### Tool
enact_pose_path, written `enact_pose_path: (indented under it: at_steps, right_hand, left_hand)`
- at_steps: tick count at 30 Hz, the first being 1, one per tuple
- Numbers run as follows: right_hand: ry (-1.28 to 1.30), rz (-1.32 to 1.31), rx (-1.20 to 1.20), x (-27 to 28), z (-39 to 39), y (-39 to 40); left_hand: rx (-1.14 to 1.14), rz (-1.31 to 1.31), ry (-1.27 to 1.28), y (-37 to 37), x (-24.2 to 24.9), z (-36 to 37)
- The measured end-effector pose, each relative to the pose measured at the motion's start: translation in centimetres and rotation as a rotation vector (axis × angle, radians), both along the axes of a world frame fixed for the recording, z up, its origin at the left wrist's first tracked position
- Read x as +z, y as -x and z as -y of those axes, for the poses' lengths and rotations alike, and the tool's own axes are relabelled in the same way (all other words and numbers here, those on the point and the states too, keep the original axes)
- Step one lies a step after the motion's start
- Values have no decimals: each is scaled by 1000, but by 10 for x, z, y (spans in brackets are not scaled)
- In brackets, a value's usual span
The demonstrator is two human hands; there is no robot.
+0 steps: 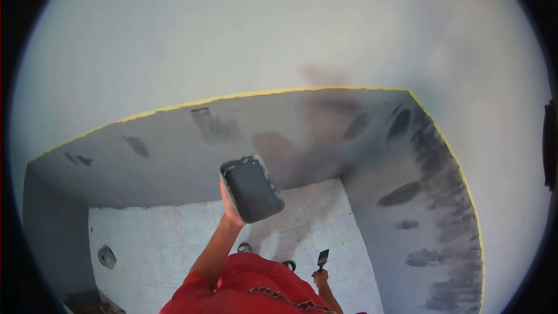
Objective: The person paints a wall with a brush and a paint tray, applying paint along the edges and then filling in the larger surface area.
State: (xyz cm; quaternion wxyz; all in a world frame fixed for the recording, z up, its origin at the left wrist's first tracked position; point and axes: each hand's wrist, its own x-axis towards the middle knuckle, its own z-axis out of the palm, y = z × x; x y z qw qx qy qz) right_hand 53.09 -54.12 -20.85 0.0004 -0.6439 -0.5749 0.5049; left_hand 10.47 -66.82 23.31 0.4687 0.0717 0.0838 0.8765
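My left hand (pixel 231 209) is wrapped round the left side of a rectangular tub (pixel 251 189) of dark grey paint, with pale smears on its rim. Low on the right, my right hand (pixel 320 278) grips the handle of a small flat brush or scraper (pixel 323 257), its dark blade pointing up; which of the two it is I cannot tell. The tub is in front of the grey lower wall (pixel 232 134), which bears darker grey patches. Fresh-looking dark strokes (pixel 433 168) run along the right wall beneath yellow tape (pixel 465 189).
Pale floor tiles (pixel 192 227) lie below, with my shoes (pixel 244 248) on them. A round grey object (pixel 106 257) rests on the floor at the left. Dark items (pixel 87 302) stand in the lower left corner. The upper wall (pixel 232 35) is whitish.
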Motion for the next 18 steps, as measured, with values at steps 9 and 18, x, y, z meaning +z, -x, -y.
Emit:
enact_pose_path:
  at_steps: [9,18]
  right_hand:
    - [202,108,110,-70,41,-26]
    - [56,88,418,21,48,36]
  left_hand:
    - [-28,75,97,18,26,4]
    - [-30,113,89,42,8,13]
